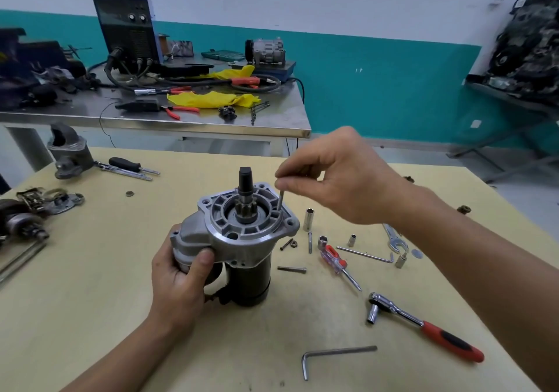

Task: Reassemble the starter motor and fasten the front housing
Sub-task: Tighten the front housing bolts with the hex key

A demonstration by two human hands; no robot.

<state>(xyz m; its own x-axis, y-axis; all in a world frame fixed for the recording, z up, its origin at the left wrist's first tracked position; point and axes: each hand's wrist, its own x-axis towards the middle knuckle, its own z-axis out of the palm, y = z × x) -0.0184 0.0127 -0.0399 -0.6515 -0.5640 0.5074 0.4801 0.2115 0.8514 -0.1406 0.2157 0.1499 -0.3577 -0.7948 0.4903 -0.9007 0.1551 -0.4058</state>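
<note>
The starter motor [242,240] stands upright on the wooden table [90,270], its black body below and the silver front housing [230,219] on top, with the pinion gear and shaft sticking up through the middle. My left hand [178,273] grips the housing's left side, thumb on the casting. My right hand [335,177] pinches the head of a long thin bolt [279,201], whose tip is in a hole at the right of the housing's flange.
Right of the motor lie loose bolts [292,269], sockets [308,219], a red screwdriver [338,264], a thin hex key [366,254], a spanner [394,239], a red-handled ratchet [423,322] and a large hex key [335,355]. Another housing [71,152] and starter parts [24,219] sit at left. A cluttered steel bench [181,122] stands behind.
</note>
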